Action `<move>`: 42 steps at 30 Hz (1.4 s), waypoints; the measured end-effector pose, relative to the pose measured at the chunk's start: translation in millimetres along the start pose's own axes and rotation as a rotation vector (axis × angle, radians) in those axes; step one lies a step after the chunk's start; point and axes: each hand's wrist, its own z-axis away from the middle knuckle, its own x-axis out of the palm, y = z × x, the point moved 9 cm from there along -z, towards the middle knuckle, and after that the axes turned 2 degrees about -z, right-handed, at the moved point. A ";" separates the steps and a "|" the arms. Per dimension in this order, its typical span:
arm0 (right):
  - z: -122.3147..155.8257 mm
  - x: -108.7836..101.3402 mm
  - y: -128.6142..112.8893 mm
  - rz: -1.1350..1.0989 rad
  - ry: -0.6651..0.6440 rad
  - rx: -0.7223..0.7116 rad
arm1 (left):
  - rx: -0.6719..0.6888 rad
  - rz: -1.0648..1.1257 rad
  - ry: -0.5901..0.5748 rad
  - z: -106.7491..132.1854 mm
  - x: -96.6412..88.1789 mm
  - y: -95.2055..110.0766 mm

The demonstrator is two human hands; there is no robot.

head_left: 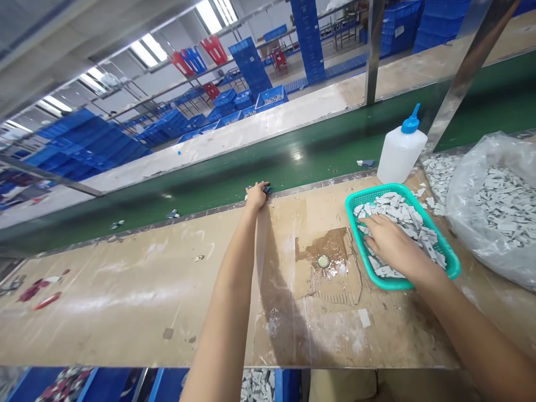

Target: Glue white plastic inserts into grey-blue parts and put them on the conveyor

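Observation:
My left hand (257,195) reaches to the far edge of the cardboard-covered bench (125,312), its fingers closed around a small dark blue piece (267,190) beside the green conveyor belt (293,162). My right hand (389,240) lies inside a teal plastic basket (368,195), fingers spread and touching a heap of small white flat pieces (402,215). No piece shows held in those fingers. Just past the basket stands a white squeeze bottle (400,156) with a blue nozzle.
A clear plastic bag (489,223) of white pieces lies right of the basket, with loose pieces spilled near it. A wet stain with a small round object (322,261) marks the bench. Blue bins (113,385) sit below the bench; stacked blue crates (84,145) stand beyond the belt.

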 end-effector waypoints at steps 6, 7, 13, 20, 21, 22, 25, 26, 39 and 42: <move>0.4 1.2 5.5 0.012 -0.061 0.096 | 0.029 0.031 -0.007 9.6 -7.8 -12.8; 0.2 1.2 4.9 0.020 -0.073 0.101 | 0.023 0.049 0.007 12.5 -11.6 -15.1; -2.2 -2.2 -5.1 0.057 -0.046 0.037 | -0.051 0.256 0.121 36.3 -34.8 -13.1; -6.1 -5.5 -7.6 -0.022 -0.005 0.049 | -0.123 0.714 -0.030 121.0 -6.5 30.5; -6.2 -6.2 -8.0 -0.037 0.002 0.049 | -0.123 0.773 -0.083 138.8 -0.4 38.2; -6.1 -6.4 -8.0 -0.043 0.004 0.050 | -0.131 0.854 -0.145 156.9 5.7 45.3; -4.5 -11.9 -3.3 -0.105 0.061 0.073 | -0.195 1.150 -0.348 206.2 20.0 62.9; -3.7 -15.4 -0.3 -0.172 0.100 0.085 | -0.221 1.227 -0.399 218.6 22.2 67.0; 8.7 -33.9 12.9 -1.121 0.045 0.260 | -0.265 1.517 -0.498 251.7 23.8 83.0; 11.8 -30.6 -0.9 -1.110 0.018 0.251 | -0.233 1.552 -0.535 257.0 26.0 86.7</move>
